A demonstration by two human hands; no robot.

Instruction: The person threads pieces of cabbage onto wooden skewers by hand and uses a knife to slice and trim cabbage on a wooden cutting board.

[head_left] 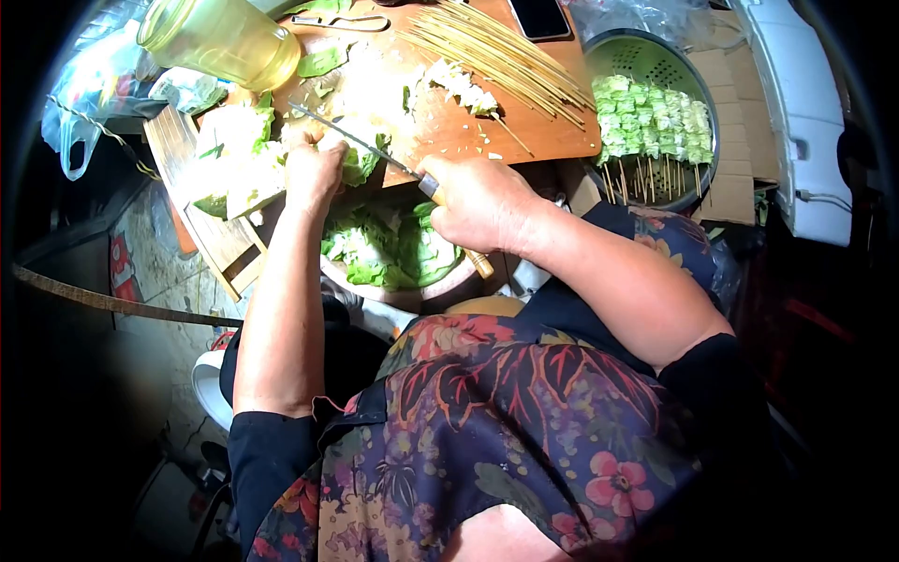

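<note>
My right hand [478,201] is wrapped round the wooden handle of a knife [351,138], whose blade points up and left over the orange board [552,140]. At the blade's left side, my left hand [314,169] is closed on green cabbage leaves [361,166]. Paler cabbage pieces [239,159] lie to the left of that hand. A skewer with cabbage pieces [464,89] rests on the board, beside a bundle of bare wooden skewers [496,56]. Below the board's edge, a bowl [403,295] holds more leaves [426,248].
A glass jar [220,42] stands at the upper left, near a plastic bag [80,117]. Behind the board's middle lie a peeler [339,22] and a phone [540,17]. At right, a metal colander [698,84] holds several filled cabbage skewers [651,122].
</note>
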